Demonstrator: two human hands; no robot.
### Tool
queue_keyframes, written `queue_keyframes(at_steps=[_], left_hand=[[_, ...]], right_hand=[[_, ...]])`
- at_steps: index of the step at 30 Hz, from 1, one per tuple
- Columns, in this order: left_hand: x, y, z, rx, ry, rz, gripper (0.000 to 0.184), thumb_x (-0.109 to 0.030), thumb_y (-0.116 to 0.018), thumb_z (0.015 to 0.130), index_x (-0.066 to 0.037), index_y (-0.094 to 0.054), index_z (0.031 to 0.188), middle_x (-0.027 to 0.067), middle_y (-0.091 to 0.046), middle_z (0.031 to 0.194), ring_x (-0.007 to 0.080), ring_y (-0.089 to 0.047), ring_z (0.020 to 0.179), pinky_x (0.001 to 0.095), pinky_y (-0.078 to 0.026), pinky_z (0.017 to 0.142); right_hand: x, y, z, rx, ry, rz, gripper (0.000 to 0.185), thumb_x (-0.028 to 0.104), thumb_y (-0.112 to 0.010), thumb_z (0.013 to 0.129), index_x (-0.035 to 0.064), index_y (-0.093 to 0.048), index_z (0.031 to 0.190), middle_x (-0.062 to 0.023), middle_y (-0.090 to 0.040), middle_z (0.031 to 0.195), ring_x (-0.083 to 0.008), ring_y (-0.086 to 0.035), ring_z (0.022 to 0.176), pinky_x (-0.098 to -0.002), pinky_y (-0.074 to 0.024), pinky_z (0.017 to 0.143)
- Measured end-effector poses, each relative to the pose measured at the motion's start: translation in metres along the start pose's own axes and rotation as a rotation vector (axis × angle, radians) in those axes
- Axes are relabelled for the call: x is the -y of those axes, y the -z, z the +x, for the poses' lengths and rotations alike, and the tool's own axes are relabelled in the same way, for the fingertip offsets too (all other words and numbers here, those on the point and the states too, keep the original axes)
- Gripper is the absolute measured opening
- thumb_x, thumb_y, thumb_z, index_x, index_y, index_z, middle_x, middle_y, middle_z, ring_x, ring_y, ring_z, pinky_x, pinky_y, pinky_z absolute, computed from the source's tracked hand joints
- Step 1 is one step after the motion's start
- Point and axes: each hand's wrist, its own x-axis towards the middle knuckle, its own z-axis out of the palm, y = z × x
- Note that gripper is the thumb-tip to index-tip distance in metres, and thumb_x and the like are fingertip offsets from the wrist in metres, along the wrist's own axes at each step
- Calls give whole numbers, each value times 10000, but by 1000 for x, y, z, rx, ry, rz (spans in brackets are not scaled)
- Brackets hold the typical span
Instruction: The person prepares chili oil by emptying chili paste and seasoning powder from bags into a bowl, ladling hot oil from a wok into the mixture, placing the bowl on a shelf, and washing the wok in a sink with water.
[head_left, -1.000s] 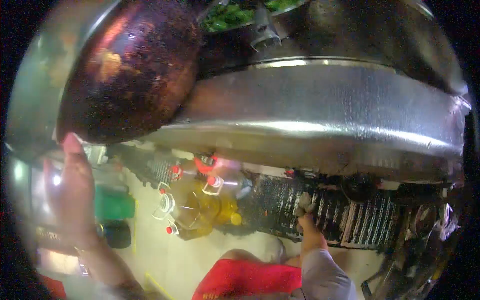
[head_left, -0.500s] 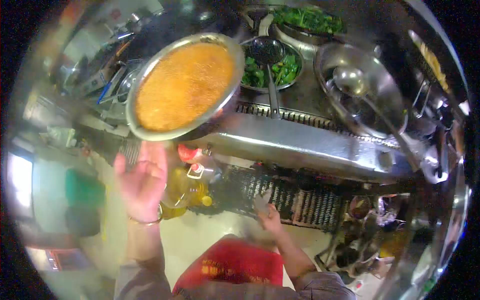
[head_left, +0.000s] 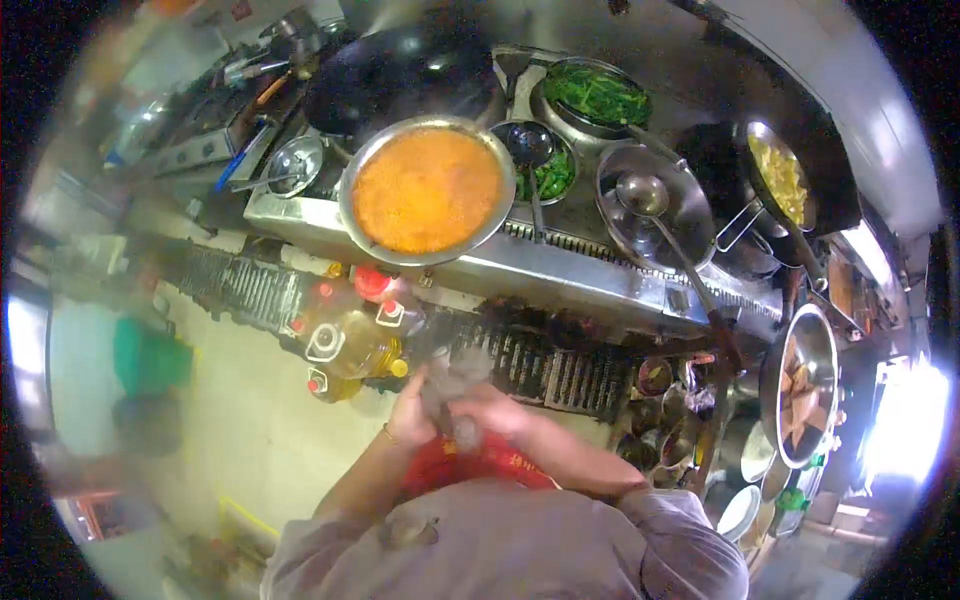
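In front of my apron (head_left: 425, 470) my two hands come together on a crumpled grey cloth (head_left: 458, 380). My left hand (head_left: 408, 412) grips its left side, fingers partly covered by the folds. My right hand (head_left: 492, 410), blurred by motion, is closed on the cloth from the right. Ahead of them, a large metal bowl (head_left: 348, 205) of orange liquid (head_left: 425, 190) rests at the front of the steel stove counter (head_left: 590, 272). Below the bowl, left of my hands, plastic bottles of yellow oil (head_left: 350, 345) stand on the floor.
Behind the big bowl sits a dark wok (head_left: 400, 85). To its right are pans of green vegetables (head_left: 597, 97), a metal bowl with a ladle (head_left: 643, 195) and a pan of yellow food (head_left: 778, 175). A bowl of brown pieces (head_left: 800, 400) stands far right. A floor grate (head_left: 560, 375) runs below.
My left hand has left its place just below the bowl's rim and joined my right hand at the cloth. My right hand, holding the cloth before, has moved left. The camera view has shifted.
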Motion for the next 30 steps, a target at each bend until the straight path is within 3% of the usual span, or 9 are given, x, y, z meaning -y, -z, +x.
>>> queue_keyframes(at_steps=[5,6,10,12,13,16,23,26,30], left_hand=[[-78,52,14,-124,-66,-152,365,-354,-514,865,-73,-560,1092,100,-618,1036,248,-584,963,392,-452,872],[-106,68,18,-157,-68,-196,356,-340,-527,859,-71,-563,1089,99,-621,1021,246,-587,953,395,-453,876],[-219,45,25,-265,-135,78,335,-337,-518,845,-97,-573,1073,73,-629,990,229,-599,898,362,-485,795],[-260,46,47,-340,-345,268,301,-320,-522,842,-101,-581,1040,67,-637,949,235,-605,869,375,-492,768],[-280,41,56,-339,-293,184,286,-304,-522,839,-96,-584,1025,58,-636,936,241,-602,868,402,-488,754],[-334,64,95,-200,-158,197,316,-296,-517,840,-89,-576,1071,60,-626,981,249,-588,913,423,-469,803],[-361,-8,157,-244,-63,343,480,-380,-415,910,-101,-424,1301,70,-472,1303,249,-418,1207,421,-334,1003],[-355,-40,162,-258,59,385,594,-464,-341,873,-90,-381,1332,118,-433,1334,309,-404,1220,463,-308,1025],[-351,-41,166,-280,-37,518,589,-484,-366,850,-92,-428,1285,105,-480,1274,302,-426,1188,484,-329,986]], right_hand=[[40,3,15,-261,16,46,416,156,-536,798,21,-553,1191,-79,-620,1045,-172,-561,899,-314,-446,803],[44,16,23,-328,22,172,495,172,-513,802,27,-481,1275,-108,-555,1188,-201,-516,1040,-332,-394,916],[112,65,56,-967,175,228,459,313,-513,838,100,-460,1242,-68,-556,1071,-217,-570,916,-374,-460,838],[124,103,85,-980,429,371,398,347,-419,893,127,-465,1221,-79,-584,1044,-227,-590,932,-399,-502,798],[162,96,83,-728,446,460,531,461,-420,907,65,-458,1260,-106,-543,1192,-207,-525,1091,-386,-430,907],[202,113,110,-768,418,458,439,338,-392,916,16,-526,1182,-112,-611,1033,-175,-596,886,-349,-477,807],[233,121,156,-886,241,47,346,253,-401,904,-13,-589,1020,-96,-619,966,-168,-560,888,-312,-445,788],[214,129,168,-1009,409,-398,305,243,-455,891,-16,-585,987,-105,-613,950,-174,-553,869,-317,-445,776],[215,124,176,-1007,341,-6,340,274,-492,889,-30,-581,1011,-120,-619,927,-180,-555,876,-326,-447,789]])
